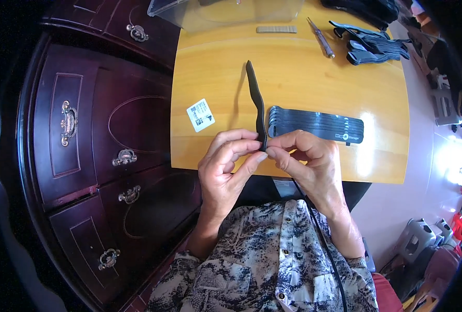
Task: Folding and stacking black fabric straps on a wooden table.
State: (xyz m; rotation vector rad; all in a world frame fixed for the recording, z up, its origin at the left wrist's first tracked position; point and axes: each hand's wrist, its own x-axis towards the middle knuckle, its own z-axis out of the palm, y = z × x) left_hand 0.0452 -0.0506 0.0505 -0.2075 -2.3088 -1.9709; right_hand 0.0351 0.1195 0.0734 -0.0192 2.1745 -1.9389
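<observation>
A dark, narrow strap [256, 94] stands on edge above the wooden table, its far end pointing away from me. My left hand [224, 165] pinches its near end between thumb and fingers. From the other side my right hand [310, 160] pinches the same end, and both sets of fingertips nearly meet. Just beyond my right hand lies a neat row of dark straps [314, 124], overlapped, with rounded left ends and a pale print on the lowest one. A white square card [201, 115] with print rests left of my hands.
On the table [215, 62], a pen-like tool [321, 38] and a jumbled pile of dark straps [371, 44] lie at the far right. A small tan ridged block [276, 29] sits near a clear plastic bin [226, 13]. Dark wooden drawers [132, 114] stand at left, grey stools [420, 239] at right.
</observation>
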